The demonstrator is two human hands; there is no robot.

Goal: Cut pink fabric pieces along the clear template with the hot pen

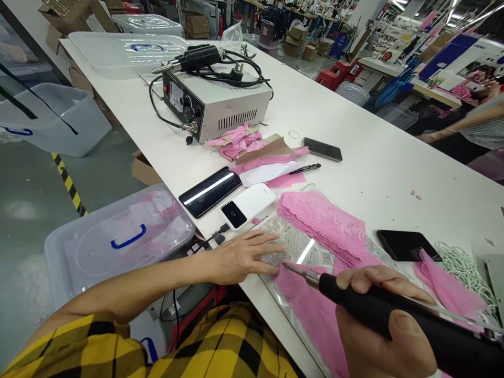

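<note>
My right hand is wrapped round a black handpiece with a pointed metal tip. The handpiece slants down to the left, its tip at the upper edge of a pink fabric piece. Fingers outstretched, my left hand lies flat at the left edge of a clear board, its thumb near the tip and touching or close to the fabric corner. Beyond the tip lies a stack of pink lace pieces on the board. Part of the pink fabric is hidden behind my right hand.
A grey control box carries another black handpiece and coiled cable. A white power bank, dark phones, pink scraps and white cord lie on the table. A lidded plastic bin stands left; another person's arm shows right.
</note>
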